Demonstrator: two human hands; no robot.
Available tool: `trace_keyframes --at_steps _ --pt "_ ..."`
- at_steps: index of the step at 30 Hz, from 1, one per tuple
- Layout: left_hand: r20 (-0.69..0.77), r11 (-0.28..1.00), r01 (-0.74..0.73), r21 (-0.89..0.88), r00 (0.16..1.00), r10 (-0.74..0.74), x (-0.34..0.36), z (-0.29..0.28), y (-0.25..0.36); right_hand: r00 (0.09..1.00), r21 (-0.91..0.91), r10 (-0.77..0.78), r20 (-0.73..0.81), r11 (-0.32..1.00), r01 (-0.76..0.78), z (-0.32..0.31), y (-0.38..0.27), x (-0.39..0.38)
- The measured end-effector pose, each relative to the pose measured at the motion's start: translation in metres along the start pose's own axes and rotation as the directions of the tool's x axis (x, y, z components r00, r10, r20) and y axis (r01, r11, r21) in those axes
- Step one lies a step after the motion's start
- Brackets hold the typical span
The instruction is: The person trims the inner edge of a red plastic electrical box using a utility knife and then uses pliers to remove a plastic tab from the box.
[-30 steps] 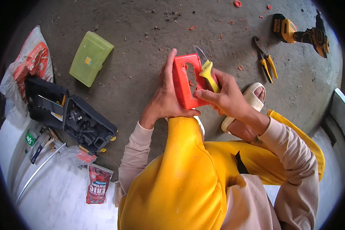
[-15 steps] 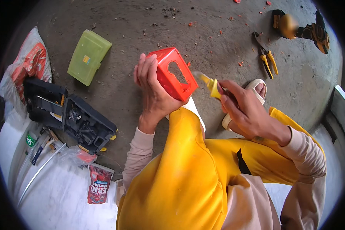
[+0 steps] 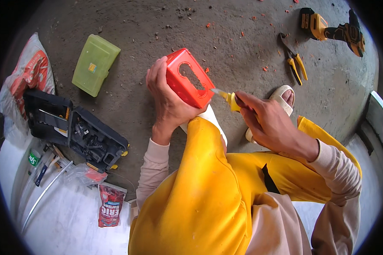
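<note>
My left hand grips a red plastic box from its left side and underneath, above my left knee. A long, ragged-edged hole is cut through the box's upward face, with a rounded outline at its lower end. In my right hand is a knife with a yellow handle and a short pale blade. The blade's tip points left at the box's right edge, close to the lower end of the hole; whether it touches cannot be made out. The fingers of my right hand are wrapped round the handle.
Pliers with yellow handles and a yellow-black cordless drill lie at the far right. A green plastic case rests far left, near an open black toolbox. A red packet lies below it. Red scraps dot the floor.
The red box has turned, so its cut face shows more to me. My right hand has brought the knife left and down, its tip now at the box's edge.
</note>
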State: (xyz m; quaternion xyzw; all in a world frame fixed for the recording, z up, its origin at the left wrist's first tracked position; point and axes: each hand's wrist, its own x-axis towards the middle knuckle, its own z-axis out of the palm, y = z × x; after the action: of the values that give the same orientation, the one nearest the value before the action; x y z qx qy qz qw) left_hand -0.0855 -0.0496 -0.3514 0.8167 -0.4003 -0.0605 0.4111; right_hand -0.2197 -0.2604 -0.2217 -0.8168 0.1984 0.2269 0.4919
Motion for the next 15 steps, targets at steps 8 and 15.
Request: trace_keyframes --at_steps 8,15 --pt "0.024 1.0 -0.006 0.023 1.0 0.005 0.003 -0.001 -0.001 0.996 -0.171 -0.084 -0.022 0.982 0.079 -0.005 0.005 0.012" --pt "0.021 1.0 -0.019 -0.002 1.0 0.019 0.006 -0.003 -0.002 0.986 -0.302 -0.163 0.031 0.939 0.165 -0.012 0.006 0.02"
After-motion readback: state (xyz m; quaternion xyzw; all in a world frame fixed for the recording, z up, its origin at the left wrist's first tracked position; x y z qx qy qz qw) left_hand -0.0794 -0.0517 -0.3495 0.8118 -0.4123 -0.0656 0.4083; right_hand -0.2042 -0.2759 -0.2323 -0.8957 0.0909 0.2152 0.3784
